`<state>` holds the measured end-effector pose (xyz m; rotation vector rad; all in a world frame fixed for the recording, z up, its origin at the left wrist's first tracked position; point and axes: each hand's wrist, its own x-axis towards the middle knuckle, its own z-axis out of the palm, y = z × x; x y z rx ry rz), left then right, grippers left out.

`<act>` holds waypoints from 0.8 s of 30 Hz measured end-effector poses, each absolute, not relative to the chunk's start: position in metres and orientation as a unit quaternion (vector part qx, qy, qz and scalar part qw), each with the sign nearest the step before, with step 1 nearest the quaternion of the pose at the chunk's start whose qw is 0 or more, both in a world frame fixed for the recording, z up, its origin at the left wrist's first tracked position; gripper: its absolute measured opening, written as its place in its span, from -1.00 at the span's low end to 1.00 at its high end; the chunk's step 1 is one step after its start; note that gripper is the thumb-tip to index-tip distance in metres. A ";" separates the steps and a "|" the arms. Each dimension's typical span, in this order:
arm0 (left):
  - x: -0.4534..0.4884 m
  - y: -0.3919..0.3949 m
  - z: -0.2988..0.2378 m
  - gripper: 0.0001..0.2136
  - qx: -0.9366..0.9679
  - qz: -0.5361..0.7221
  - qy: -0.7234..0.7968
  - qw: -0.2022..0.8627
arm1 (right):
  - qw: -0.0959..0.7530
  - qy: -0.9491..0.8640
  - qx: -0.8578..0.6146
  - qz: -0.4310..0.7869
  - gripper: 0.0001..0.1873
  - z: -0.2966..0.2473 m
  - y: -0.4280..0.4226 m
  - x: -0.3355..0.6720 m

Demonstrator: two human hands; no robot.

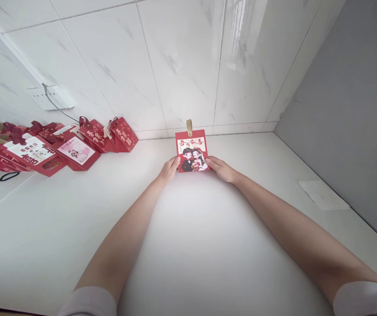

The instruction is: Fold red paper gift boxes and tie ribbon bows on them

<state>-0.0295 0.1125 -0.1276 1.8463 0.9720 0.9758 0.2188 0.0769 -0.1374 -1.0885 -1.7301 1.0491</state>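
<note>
Between my two hands is a red gift box (192, 151) with a cartoon bride and groom, Chinese lettering and a tan strap handle (189, 126) on top. My left hand (169, 170) grips its left side, thumb on the front edge. On the opposite side my right hand (220, 168) holds it the same way, with the thumb over the front. The fingers behind the box are hidden. It is near the back of the white table (221, 237), close to the tiled wall; whether its base rests on the surface I cannot tell.
Several red gift boxes (76, 151) with ribbon handles crowd the back left. A black loop (9, 176) lies by them. Above is a wall socket (52, 97) with a grey cable. A white paper sheet (323, 195) lies at right, beside a grey panel (346, 109).
</note>
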 end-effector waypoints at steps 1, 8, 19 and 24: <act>-0.029 0.112 -0.127 -0.45 0.733 0.387 0.386 0.405 | 0.409 -0.687 -0.433 0.416 -0.42 -0.137 0.077 0.219; -0.031 0.110 -0.124 -0.45 0.723 0.364 0.432 0.398 | 0.402 -0.684 -0.447 0.413 -0.44 -0.137 0.076 0.220; -0.032 0.110 -0.126 -0.45 0.708 0.358 0.369 0.484 | 0.416 -0.654 -0.445 0.449 -0.42 -0.140 0.080 0.221; -0.030 0.109 -0.124 -0.47 0.720 0.356 0.403 0.439 | 0.411 -0.661 -0.453 0.434 -0.42 -0.140 0.080 0.221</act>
